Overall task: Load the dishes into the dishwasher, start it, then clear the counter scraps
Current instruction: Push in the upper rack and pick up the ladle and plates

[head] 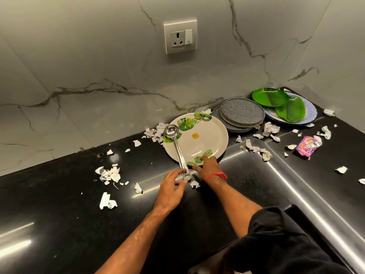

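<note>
Left hand (173,181): fingers loosely curled round the handle end of the steel ladle (176,147), thumb below it, forearm reaching in from the near edge of the black desk (59,224). Right hand (207,165): fingers fairly straight, tips pressing the near rim of the leaf-print plate (203,137), wrist wearing a red thread. Ladle bowl rests on that plate's left rim; grey plates (242,113) and green plates (276,99) sit right of it, paper scraps (109,174) left of it.

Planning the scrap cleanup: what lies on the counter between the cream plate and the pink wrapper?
In the head view, torn paper scraps litter the black counter between the cream plate and the pink wrapper.
</note>
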A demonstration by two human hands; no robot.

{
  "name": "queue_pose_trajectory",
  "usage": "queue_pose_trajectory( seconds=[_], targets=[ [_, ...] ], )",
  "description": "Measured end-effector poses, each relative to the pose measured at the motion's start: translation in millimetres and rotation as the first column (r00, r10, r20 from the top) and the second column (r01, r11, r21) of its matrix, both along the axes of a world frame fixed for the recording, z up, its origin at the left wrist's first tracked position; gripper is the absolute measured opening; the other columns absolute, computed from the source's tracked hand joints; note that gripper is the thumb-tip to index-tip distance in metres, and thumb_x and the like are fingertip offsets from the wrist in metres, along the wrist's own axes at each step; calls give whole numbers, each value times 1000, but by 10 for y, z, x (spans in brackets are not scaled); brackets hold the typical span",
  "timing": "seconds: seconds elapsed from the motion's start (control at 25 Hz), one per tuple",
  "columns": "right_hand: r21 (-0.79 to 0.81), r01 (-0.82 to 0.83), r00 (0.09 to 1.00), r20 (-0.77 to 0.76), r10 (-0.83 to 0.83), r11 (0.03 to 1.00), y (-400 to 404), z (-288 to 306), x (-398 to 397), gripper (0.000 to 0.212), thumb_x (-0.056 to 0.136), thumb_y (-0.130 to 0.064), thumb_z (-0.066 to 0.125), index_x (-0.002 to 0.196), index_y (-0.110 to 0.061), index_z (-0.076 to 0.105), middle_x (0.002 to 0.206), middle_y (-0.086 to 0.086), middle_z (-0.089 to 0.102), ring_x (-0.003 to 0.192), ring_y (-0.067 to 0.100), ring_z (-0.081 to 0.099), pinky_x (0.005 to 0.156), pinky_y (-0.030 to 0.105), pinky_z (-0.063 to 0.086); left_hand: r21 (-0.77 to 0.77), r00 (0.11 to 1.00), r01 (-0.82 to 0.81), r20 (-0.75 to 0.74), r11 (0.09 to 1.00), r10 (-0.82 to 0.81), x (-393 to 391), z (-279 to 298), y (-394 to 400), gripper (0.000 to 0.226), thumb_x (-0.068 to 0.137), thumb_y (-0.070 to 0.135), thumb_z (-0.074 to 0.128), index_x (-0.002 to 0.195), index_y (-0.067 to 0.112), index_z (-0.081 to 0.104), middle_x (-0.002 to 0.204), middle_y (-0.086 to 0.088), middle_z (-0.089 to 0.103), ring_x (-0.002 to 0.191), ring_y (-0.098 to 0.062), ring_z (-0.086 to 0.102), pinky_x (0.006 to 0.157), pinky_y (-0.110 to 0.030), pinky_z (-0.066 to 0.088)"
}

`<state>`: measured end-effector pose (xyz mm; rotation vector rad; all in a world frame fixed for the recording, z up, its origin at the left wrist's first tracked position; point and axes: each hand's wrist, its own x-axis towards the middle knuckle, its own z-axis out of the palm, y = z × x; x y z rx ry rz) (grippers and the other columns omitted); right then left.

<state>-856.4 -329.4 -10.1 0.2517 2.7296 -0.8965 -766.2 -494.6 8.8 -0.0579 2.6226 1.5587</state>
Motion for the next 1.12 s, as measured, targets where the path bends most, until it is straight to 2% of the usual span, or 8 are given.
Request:
queue_pose_trajectory(
  seconds=[0.16,0.28,0.4,0.64,0.76,0.88,0.96,1.12],
  targets=[
    [19,92,995,-32,-92,996,-374,-66,238,52,89,-55,59,129,-22,51,130,10,52,118,34,55,93,45,48,-14,996,-54,70,998,55,2,-100,-263,42,101,17,57,142,23,51,142,4,47,96,-4,65,94,-25,53],
    [81,59,998,-15,-58,995,-597,-144,388,54,86,-58,60,124,-19,55,125,8,58,115,31,57,93,45,50,-9,982,-119,149,993,119,17,-207,-451,47,102,9,51,147,18,46,150,-4,45,121,-21,60,112,-37,42],
    [151,56,998,21,-60,987,-782,-157,381,54,85,-63,59,118,-20,61,126,7,56,120,30,52,102,50,43,55,962,-141,245,988,124,36,-291,-566,48,103,6,46,150,18,41,149,-6,49,131,-22,53,115,-41,40],
    [206,100,980,149,-133,973,-1102,-180,262,44,87,-54,62,119,-25,67,134,9,50,128,33,44,107,50,35,203,929,-131,367,970,49,71,-345,-702,53,105,4,39,154,24,32,140,-3,58,119,-17,60,109,-41,46],
    [-47,229,970,100,-224,972,-1059,-224,308,20,87,-38,65,95,-22,73,112,7,68,114,30,58,101,44,42,239,930,-175,359,955,81,52,-369,-766,49,105,7,44,151,22,38,130,1,60,104,-14,62,87,-30,53],
    [-576,381,897,40,-441,723,-818,-160,482,13,91,-15,62,96,-5,69,89,19,72,82,29,71,74,44,59,296,934,-227,335,928,122,-10,-329,-828,45,104,11,48,147,24,42,127,2,60,93,-13,63,72,-27,52],
    [-750,333,850,-23,-526,571,-524,-52,646,10,96,-11,58,98,-4,65,88,20,71,74,24,72,57,34,59,362,934,-261,328,895,140,-91,-236,-852,43,104,17,51,145,27,43,132,-1,59,95,-17,64,78,-37,57],
    [-824,261,741,-163,-651,503,232,96,1175,12,101,-10,51,96,-9,62,84,12,68,63,25,70,47,29,55,437,934,-314,300,842,193,-275,3,-755,49,101,32,59,146,32,39,139,-3,52,110,-28,62,90,-59,56]
  ],
)
